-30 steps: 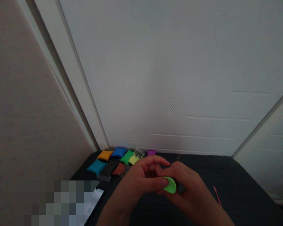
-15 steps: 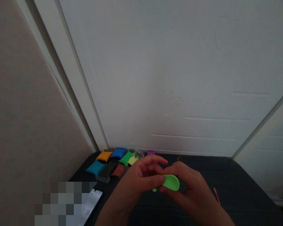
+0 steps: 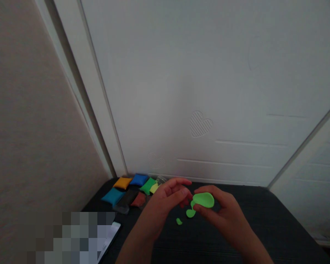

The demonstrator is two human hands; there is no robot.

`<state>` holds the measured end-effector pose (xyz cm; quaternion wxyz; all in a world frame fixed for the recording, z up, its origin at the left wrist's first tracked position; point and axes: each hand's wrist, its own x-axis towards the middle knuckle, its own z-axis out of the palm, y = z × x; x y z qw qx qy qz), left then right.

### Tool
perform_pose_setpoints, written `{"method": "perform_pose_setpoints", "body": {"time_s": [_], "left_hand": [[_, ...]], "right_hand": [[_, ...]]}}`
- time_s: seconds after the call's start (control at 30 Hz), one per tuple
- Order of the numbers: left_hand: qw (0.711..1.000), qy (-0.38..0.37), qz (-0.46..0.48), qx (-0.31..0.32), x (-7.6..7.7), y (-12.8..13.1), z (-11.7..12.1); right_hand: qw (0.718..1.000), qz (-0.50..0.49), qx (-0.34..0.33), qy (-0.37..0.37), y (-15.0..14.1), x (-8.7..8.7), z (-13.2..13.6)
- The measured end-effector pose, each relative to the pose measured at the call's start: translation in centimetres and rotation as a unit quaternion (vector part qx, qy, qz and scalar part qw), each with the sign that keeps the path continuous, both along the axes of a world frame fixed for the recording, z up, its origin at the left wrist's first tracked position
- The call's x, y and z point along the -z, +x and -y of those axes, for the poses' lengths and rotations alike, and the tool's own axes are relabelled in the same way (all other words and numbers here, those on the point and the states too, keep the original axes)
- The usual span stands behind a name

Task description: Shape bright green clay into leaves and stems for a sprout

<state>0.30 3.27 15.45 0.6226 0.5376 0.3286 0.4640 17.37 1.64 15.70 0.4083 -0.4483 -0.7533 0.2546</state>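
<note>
Pinched by its edge between the thumb and fingers of my right hand is a flattened oval of light green modelling clay. My left hand is just to the left of it, apart from the clay, its fingers loosely bent and nothing visible in them. Below and between the hands, a rounded green clay piece lies on the dark table, with another green piece partly behind my right fingers. A small green scrap rests nearer to me.
At the back left lie clay packets: orange, blue, teal, green, black and reddish brown. A phone-like flat object sits at the front left. Behind the table rises a white panel with embossed hearts.
My left hand has let go of the green clay and drawn slightly left. My right hand keeps the clay, now a bit higher. Green pieces on the table have come into sight; a pink stick is hidden.
</note>
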Motion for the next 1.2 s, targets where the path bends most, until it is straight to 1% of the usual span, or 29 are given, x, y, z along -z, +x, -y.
{"method": "perform_pose_setpoints", "body": {"time_s": [0.1,0.17,0.23,0.33,0.43,0.5,0.57,0.63,0.73,0.83,0.93,1.03,1.2], "left_hand": [[1.0,0.014,-0.022,-0.016,0.0,-0.1,0.1],[0.998,0.022,-0.044,-0.039,0.1,-0.2,0.0],[0.996,0.023,-0.06,-0.06,0.3,-0.2,-0.2],[0.993,0.029,-0.086,-0.075,1.0,0.4,-0.8],[0.988,0.055,-0.134,-0.057,2.1,1.5,-1.4],[0.983,0.072,-0.164,-0.036,3.1,2.1,-1.7],[0.978,0.087,-0.19,-0.023,4.1,2.5,-2.0],[0.969,0.103,-0.225,-0.022,5.1,2.7,-2.3],[0.954,0.11,-0.278,-0.006,6.6,3.2,-2.8],[0.946,0.092,-0.312,0.019,7.9,4.4,-3.1],[0.951,0.056,-0.298,0.061,8.8,5.9,-2.9],[0.955,0.016,-0.277,0.102,9.2,7.2,-2.6],[0.96,-0.029,-0.255,0.11,10.0,8.0,-1.9]], "right_hand": [[0.999,-0.027,0.023,-0.017,0.4,0.5,-0.3],[0.998,-0.035,0.035,-0.036,0.8,1.7,-0.4],[0.997,-0.015,0.046,-0.06,1.3,3.7,-0.4],[0.993,0.031,0.056,-0.098,2.1,7.3,0.2],[0.991,0.055,0.095,-0.079,2.7,10.2,1.0],[0.99,0.057,0.114,-0.059,3.0,11.3,1.4],[0.99,0.049,0.117,-0.053,3.3,11.9,1.5],[0.991,0.021,0.114,-0.063,3.6,12.2,1.4],[0.988,-0.058,0.109,-0.095,4.3,12.9,0.8],[0.978,-0.127,0.105,-0.127,4.8,13.8,0.2],[0.976,-0.15,0.09,-0.13,5.1,14.3,0.0],[0.977,-0.154,0.077,-0.129,5.3,14.4,0.1],[0.978,-0.15,0.066,-0.129,5.5,14.5,0.5]]}}
